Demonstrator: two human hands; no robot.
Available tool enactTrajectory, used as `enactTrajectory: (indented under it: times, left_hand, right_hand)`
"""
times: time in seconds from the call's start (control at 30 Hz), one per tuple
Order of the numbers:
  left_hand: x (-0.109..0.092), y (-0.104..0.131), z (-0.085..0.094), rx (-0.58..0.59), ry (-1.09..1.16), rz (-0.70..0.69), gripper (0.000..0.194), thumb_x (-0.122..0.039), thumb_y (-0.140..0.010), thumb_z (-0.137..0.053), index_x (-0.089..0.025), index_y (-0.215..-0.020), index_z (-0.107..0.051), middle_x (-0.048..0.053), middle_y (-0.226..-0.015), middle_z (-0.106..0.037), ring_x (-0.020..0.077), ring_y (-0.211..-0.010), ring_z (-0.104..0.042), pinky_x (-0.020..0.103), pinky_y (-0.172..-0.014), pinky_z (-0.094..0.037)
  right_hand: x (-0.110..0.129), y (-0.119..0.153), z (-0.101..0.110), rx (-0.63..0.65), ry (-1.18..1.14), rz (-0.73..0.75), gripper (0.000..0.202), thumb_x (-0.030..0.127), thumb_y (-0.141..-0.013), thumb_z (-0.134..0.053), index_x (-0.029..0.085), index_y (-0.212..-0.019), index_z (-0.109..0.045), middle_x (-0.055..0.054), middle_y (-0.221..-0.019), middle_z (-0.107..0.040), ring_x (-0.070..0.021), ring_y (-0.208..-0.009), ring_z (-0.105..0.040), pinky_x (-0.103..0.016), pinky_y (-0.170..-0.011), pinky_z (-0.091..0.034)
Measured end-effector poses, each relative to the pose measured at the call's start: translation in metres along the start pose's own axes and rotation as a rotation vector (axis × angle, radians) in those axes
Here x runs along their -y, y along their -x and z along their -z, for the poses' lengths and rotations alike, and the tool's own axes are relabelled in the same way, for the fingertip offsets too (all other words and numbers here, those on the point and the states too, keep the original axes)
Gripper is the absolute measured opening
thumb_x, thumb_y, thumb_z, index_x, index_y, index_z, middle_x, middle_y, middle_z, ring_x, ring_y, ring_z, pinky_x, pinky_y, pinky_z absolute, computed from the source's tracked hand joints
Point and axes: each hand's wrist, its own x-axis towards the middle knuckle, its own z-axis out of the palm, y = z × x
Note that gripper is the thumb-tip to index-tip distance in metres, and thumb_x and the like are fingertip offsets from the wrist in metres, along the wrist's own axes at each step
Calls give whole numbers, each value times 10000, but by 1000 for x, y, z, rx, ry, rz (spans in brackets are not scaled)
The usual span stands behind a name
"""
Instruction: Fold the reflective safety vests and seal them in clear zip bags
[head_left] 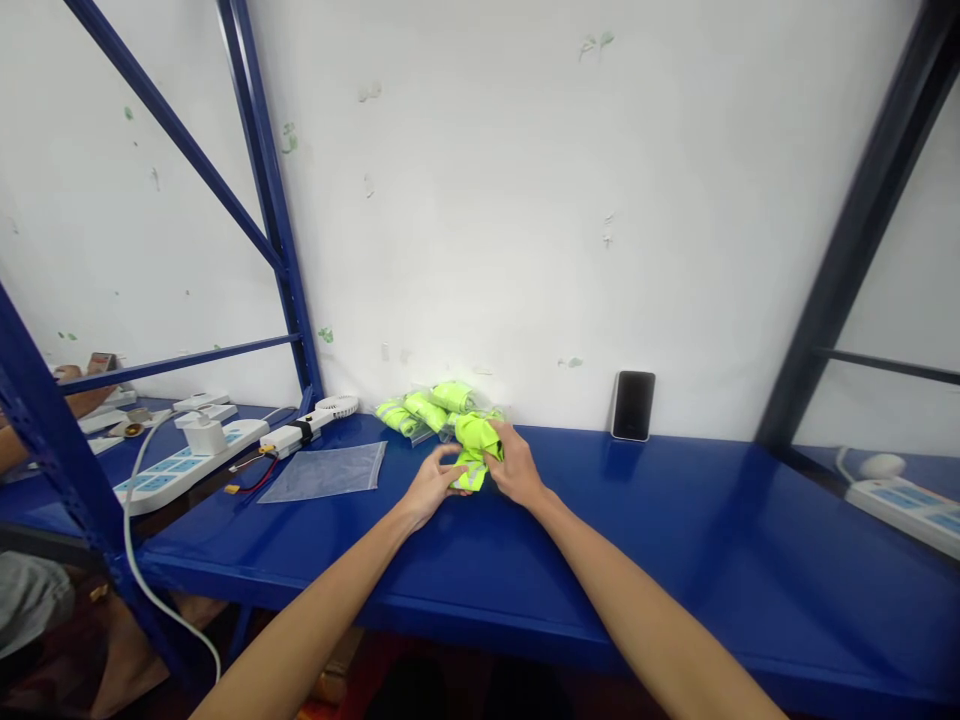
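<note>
Between my hands, just above the blue table, is a bunched neon-yellow reflective vest (475, 437) with silvery strips. My left hand (430, 487) grips its lower left edge, thumb on top. On the other side, the fingers of my right hand (516, 466) are curled round its right edge. Right behind it, against the wall, lie several similar yellow bundles (426, 410) in clear plastic bags. A flat clear zip bag (324, 472) rests on the table to the left of my left hand and looks to have nothing inside.
A dark phone (633, 405) leans on the wall at the right. To the left are a white handheld fan (300, 432), a connector with red and black wires (255, 480) and a white power strip (196, 462). Blue rack posts (840, 230) bound the table. Another person's arm shows at far left.
</note>
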Motion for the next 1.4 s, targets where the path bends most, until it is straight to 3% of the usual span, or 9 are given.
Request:
enactTrajectory:
  times: [0.2,0.47,0.63,0.73,0.83,0.93,1.1,1.2,1.4]
  left_hand:
    - [-3,0,1,-176,130,-65,824,-232,-720,-709,-237,-1376,-210,-21,-698,-651,140,-569,-635,283,-608,-533]
    - [-8,5,2,-39,276,85,904,-99,-738,-542,-300,-1471,-51,49,-927,-669,170,-677,-683,329,-665,-533]
    - [-7,5,3,48,200,53,860,-194,-754,-457,-243,-1480,0,22,-716,-684,203,-614,-686,365,-669,-523]
    - [-12,1,9,57,-8,-11,756,-342,-804,-439,-212,-1476,-116,-1,-594,-653,205,-515,-650,312,-554,-495]
    - [-25,-4,35,-216,-386,-239,563,-422,-824,-426,-137,-1308,-468,3,-551,-622,180,-478,-600,287,-530,-474]
    - [-36,-5,82,-467,-942,-417,436,-424,-855,-400,-174,-1149,-605,83,-899,-712,248,-919,-647,387,-862,-471]
    - [-32,2,143,-312,-1527,-35,581,-577,-859,-372,-227,-1294,-531,115,-1402,-484,363,-1332,-359,628,-1054,-192]
    - [-29,6,141,-280,-1575,-66,553,-543,-913,-268,-225,-1258,-560,106,-1329,-560,326,-1239,-483,582,-1053,-239]
    - [-37,5,98,-316,-1507,-410,507,-437,-960,-188,-209,-1175,-588,71,-1125,-678,253,-1017,-611,408,-949,-400]
  right_hand:
    - [17,-1,-7,159,-68,-21,510,73,-653,-488,222,-1138,-541,-53,-1075,-594,-236,-986,-547,-366,-903,-408]
    - [33,1,3,347,7,-42,592,348,-649,-738,210,-1153,-459,-34,-1012,-579,-209,-861,-547,-305,-761,-417]
    - [30,1,-4,217,74,-41,368,402,-765,-640,203,-1041,-499,-24,-911,-595,-187,-787,-550,-288,-716,-410]
    - [30,3,-9,110,93,-93,300,438,-818,-568,202,-996,-518,-15,-840,-601,-181,-732,-551,-284,-694,-410]
    - [29,4,-11,50,83,-134,296,456,-829,-543,210,-994,-536,-14,-830,-619,-187,-722,-567,-285,-696,-412]
    - [25,1,-10,-14,85,-205,306,465,-822,-546,212,-994,-554,-13,-789,-628,-189,-679,-559,-287,-667,-406]
    - [18,-6,-9,-150,44,-348,375,508,-778,-585,194,-983,-572,-38,-874,-642,-198,-721,-558,-309,-694,-415]
    - [17,-8,-12,-163,-118,-372,352,505,-768,-601,193,-928,-571,-22,-836,-639,-200,-762,-571,-299,-699,-430]
    - [20,-6,-22,-148,-358,-472,364,496,-735,-638,189,-922,-577,-25,-856,-650,-198,-801,-597,-287,-704,-453]
